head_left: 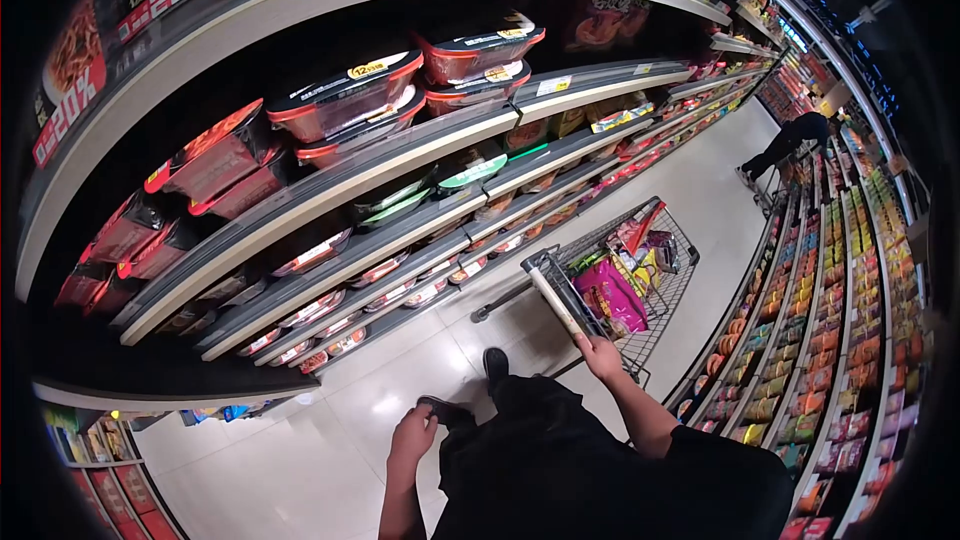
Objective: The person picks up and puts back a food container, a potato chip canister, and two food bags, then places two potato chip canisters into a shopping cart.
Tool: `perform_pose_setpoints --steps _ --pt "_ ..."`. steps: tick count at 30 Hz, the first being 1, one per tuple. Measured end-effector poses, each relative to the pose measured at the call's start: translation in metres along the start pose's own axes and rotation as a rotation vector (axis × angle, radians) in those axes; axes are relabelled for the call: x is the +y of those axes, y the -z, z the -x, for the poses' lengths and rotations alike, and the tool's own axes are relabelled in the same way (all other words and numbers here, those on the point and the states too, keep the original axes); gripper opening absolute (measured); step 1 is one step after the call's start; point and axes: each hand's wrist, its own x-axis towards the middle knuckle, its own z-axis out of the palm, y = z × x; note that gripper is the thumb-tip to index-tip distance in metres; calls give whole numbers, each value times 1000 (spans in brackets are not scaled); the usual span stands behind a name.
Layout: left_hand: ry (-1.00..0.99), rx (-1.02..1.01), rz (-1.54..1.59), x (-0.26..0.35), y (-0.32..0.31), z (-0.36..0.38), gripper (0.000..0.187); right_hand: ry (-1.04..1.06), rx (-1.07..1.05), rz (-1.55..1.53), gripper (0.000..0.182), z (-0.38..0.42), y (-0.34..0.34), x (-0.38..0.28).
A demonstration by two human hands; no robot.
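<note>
My right hand holds the light-coloured handle of a wire shopping cart near its right end. Inside the cart lie a bright pink bag and several other colourful packets. My left hand hangs low at my side, away from the cart and the shelves. Its fingers are loosely curled together, and no object shows in them.
On the left, curved shelves carry several stacked black-and-red food tubs. Long shelves of colourful packages line the right side. Farther along the tiled aisle, a person in dark clothes bends over beside another cart.
</note>
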Motion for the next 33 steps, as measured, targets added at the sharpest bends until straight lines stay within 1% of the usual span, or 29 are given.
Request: perform_pose_setpoints --steps 2,4,6,7,8,9,10,11,12,14,15,17,19,20,21,22,23,24,25,26,27,28,30,32,33 --pt "126 -56 -138 -55 -12 12 29 -10 -16 -41 76 0 -1 5" --pt "23 38 -39 -148 -43 26 28 -12 -34 -91 78 -2 -3 10" --pt "371 144 507 -229 -78 57 26 -19 -108 -147 87 -6 -8 15" --pt "469 4 408 -276 -82 75 25 -26 -123 -144 87 -1 -2 9" --pt "615 -198 -23 -311 -89 95 21 -19 -117 -161 87 4 -1 5" --pt "982 80 258 -307 -89 129 23 -11 -144 -182 87 5 0 6" --pt "744 216 627 -280 -93 172 27 -2 -169 -201 87 4 4 7" --pt "728 224 622 -258 -95 183 27 15 -161 -228 86 0 -3 15" --pt "674 121 482 -241 -96 192 27 22 -157 -252 84 -1 -6 20" --pt "572 -79 183 -215 -95 198 37 36 -127 -280 79 3 -7 27" --pt "569 -71 157 -202 -97 195 37 34 -127 -306 79 8 -7 29" --pt "573 -176 87 -176 -110 194 29 61 -110 -371 74 18 -4 35" --pt "586 -282 30 -160 -123 201 22 80 -116 -387 74 21 -3 39" --pt "593 -279 16 -177 -132 196 22 102 -119 -381 74 23 -2 42" --pt "594 -277 236 -212 -148 181 25 100 -123 -404 74 23 -3 44" --pt "589 -269 458 -229 -157 177 30 101 -130 -416 74 26 -4 46" --pt "579 -153 373 -212 -163 175 30 120 -116 -431 74 28 -5 47" --pt "566 -34 288 -179 -169 166 30 143 -102 -447 73 29 -7 51" --pt "501 20 303 -159 -172 165 29 149 -113 -459 73 27 -13 56" --pt "436 72 314 -142 -173 167 28 157 -51 -521 71 22 -24 63" --pt "383 92 268 -125 -172 171 27 161 13 -583 69 23 -33 68" --pt "393 98 255 -114 -172 178 27 158 0 -597 69 27 -36 71" --pt "305 137 257 -105 -176 192 27 191 107 -585 66 37 -30 76" --pt "338 132 240 -104 -179 213 27 189 91 -613 63 48 -26 82" --pt "416 93 179 -107 -180 226 27 187 99 -575 61 52 -26 84"
